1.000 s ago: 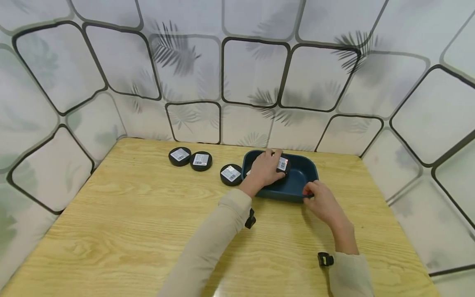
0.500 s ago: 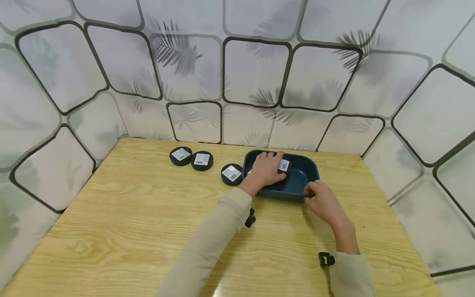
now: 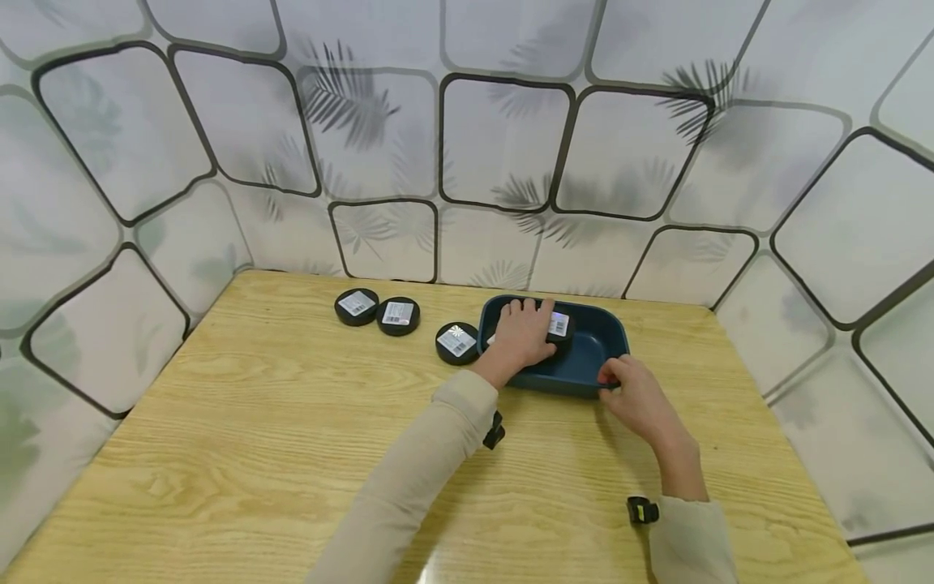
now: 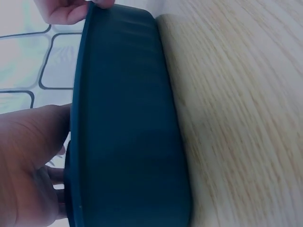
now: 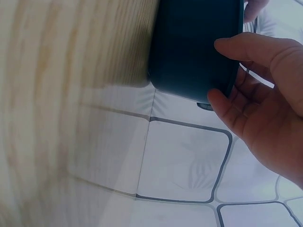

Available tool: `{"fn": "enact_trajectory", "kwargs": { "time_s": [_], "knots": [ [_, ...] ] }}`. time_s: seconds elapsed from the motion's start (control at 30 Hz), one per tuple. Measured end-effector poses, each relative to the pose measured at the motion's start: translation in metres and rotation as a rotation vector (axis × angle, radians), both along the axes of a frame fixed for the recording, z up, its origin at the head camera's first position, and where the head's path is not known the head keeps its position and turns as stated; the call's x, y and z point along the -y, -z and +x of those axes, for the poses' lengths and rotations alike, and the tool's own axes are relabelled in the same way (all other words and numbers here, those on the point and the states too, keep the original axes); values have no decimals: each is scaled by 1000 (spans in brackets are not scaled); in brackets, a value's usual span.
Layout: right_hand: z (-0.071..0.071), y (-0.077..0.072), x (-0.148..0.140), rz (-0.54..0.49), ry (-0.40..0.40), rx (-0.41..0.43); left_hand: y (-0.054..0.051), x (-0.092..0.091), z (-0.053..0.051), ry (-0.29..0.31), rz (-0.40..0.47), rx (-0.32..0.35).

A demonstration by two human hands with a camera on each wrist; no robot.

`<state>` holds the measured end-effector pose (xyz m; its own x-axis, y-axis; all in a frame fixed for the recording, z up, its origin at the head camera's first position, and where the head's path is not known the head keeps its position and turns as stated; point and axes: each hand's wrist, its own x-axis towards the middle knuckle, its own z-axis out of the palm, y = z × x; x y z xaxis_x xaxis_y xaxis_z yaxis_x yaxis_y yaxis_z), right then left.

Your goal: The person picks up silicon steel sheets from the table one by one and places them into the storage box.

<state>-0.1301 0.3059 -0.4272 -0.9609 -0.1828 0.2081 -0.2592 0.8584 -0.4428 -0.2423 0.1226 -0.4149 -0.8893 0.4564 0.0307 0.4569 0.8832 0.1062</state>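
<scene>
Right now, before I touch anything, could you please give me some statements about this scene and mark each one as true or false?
1. The right hand grips the blue container at its near right corner. True.
2. The left hand is outside the container. False: it reaches inside it.
3. Three round black discs lie on the table, outside the container. True.
4. These three discs are on the right side of the container. False: they are on its left.
5. Their white labels face up. True.
6. The container is turned upside down. False: it stands upright on the table.
</scene>
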Motion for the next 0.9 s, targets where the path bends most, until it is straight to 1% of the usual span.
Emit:
{"fn": "enact_trajectory", "kwargs": {
  "time_s": [0.07,0.23,0.33,0.43,0.53,0.67,0.73,0.8,0.9],
  "knots": [
    [0,0,1,-2,-2,4,-1,2,1,-3,-1,11],
    [-1,-1,3,-5,0,13,-7,11,4,10,17,37],
    [-1,-1,4,-5,2,16,-10,19,6,8,42,44],
    [-1,0,4,-6,2,20,-12,30,8,-6,85,33],
    [-1,2,3,-5,4,10,-15,43,10,-21,150,24],
    [0,2,2,-13,0,6,-18,65,12,-47,297,23],
    [0,1,2,-21,-1,15,-15,77,13,-67,374,21],
    [0,0,1,-15,0,18,-12,89,15,-89,434,20],
    [0,-1,0,-14,-1,25,-8,108,20,-123,483,18]
  ]
}}
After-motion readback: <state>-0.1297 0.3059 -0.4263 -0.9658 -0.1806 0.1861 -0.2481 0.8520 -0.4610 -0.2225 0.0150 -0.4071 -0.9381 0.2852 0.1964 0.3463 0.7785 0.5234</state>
